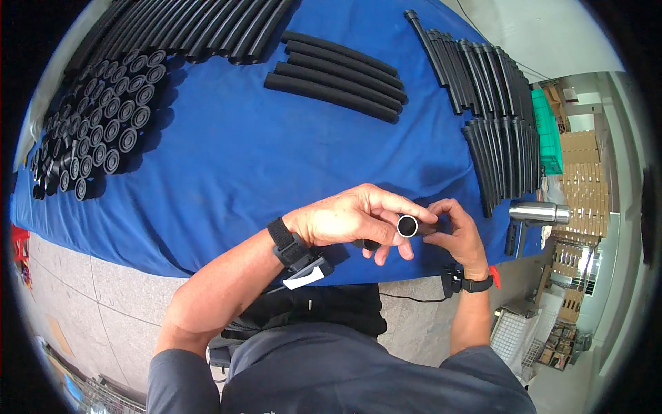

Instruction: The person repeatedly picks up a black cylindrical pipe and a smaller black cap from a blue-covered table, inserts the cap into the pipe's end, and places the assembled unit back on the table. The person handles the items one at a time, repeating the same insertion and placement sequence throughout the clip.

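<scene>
A dark tube with a pale, shiny rim points its open end up toward me. My left hand is closed on it, with thumb and forefinger at the rim. Under that palm a second dark round piece peeks out between the fingers; its kind cannot be made out. On the tube's far side, my right hand pinches the dark length just right of the rim, and its fingers partly cover what they grip. Both hands are over the near edge of the blue cloth.
Black foam sleeves lie at the back middle. Round ribbed black caps crowd the left, below long black tubes. Capped black tubes line the right, near a green crate and a steel flask.
</scene>
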Demonstrator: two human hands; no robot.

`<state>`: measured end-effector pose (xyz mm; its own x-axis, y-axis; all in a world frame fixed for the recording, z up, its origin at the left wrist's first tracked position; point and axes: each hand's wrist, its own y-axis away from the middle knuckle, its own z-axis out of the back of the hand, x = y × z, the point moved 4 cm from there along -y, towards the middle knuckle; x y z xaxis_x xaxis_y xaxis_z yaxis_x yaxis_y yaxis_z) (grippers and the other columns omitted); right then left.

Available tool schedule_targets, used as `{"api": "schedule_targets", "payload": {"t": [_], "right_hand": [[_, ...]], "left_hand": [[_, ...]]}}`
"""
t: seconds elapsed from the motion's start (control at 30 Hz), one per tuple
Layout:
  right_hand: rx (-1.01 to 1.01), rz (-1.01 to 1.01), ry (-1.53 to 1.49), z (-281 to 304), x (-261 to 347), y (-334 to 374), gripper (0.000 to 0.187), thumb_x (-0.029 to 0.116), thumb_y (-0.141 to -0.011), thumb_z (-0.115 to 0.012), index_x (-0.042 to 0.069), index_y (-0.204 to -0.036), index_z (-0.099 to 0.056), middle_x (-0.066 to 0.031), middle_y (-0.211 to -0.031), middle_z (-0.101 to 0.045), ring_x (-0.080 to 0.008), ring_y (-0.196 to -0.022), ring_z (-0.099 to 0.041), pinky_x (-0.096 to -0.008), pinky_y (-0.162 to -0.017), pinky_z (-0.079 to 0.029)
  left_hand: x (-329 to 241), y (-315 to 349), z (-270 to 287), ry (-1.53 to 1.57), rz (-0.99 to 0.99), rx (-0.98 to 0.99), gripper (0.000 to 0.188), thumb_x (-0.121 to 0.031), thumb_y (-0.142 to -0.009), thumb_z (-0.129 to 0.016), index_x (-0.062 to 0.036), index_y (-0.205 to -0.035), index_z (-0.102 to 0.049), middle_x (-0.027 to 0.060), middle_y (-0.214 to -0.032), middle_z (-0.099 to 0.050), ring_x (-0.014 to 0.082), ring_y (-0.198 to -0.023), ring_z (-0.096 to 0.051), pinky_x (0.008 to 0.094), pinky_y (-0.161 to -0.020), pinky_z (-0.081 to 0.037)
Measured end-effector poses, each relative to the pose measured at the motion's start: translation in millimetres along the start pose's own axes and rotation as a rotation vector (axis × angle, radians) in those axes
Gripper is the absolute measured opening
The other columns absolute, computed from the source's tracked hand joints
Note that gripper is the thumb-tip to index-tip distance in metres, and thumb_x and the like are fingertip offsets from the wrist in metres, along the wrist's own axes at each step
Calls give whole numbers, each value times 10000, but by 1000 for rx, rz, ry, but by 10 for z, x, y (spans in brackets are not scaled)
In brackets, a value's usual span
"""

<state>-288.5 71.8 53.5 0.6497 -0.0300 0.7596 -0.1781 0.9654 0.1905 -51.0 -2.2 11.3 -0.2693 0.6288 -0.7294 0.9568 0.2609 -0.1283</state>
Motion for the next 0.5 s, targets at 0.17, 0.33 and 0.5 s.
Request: {"api": "schedule_targets", "payload": {"t": [0.17, 0.33, 0.5], "right_hand": [[34, -24, -38, 65, -61, -19, 446, 61, -800, -811, 29, -1209, -638, -76, -1095, -689, -203, -1060, -656, -348, -949, -502], [-48, -71, -72, 3, 63, -31, 377, 76, -817, -798, 12, -1161, -658, -94, -1080, -694, -227, -1025, -667, -354, -937, -504], [73, -50, 95, 55, -53, -10, 442, 94, -798, -820, 19, -1198, -647, -94, -1086, -693, -208, -1045, -657, -347, -942, -495]], "left_hand": [[19, -4, 38, 24, -8, -43, 474, 4, -951, -618, -63, -1420, -591, 166, -1013, -770, 144, -700, -709, 249, -593, -517], [26, -7, 54, 33, -26, -54, 461, -3, -957, -616, -64, -1414, -594, 165, -1009, -770, 142, -691, -711, 244, -591, -514], [-8, 2, 53, 38, -40, -93, 457, -15, -962, -613, -69, -1415, -590, 156, -993, -772, 142, -681, -714, 234, -580, -500]]}}
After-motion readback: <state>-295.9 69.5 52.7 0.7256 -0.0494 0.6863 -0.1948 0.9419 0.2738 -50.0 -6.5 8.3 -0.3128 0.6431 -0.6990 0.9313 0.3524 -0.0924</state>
